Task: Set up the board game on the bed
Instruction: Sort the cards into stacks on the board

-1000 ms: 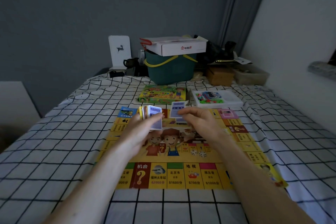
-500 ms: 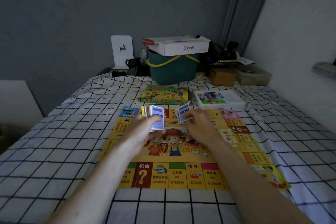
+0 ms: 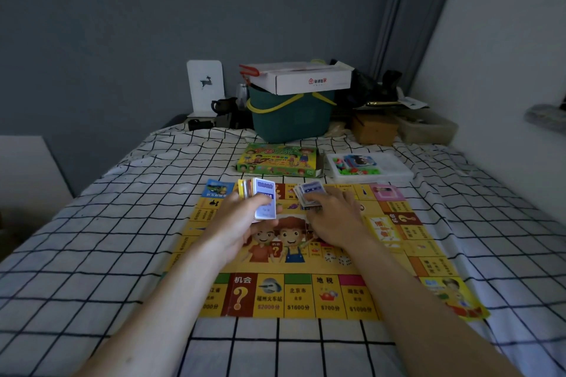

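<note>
Meanwhile both hands (image 3: 239, 223) (image 3: 333, 217) grip cards (image 3: 265, 202) above board (image 3: 329, 297) squares reading "$1600", "$700".

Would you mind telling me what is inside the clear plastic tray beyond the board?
The clear plastic tray holds small red and green game pieces and a blue-edged packet. Whatever lies beneath those is covered, and its right part looks bare.

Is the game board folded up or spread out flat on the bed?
Spread out flat. The game board lies fully open on the checked sheet, with its printed squares showing along the near edge and both sides.
</note>
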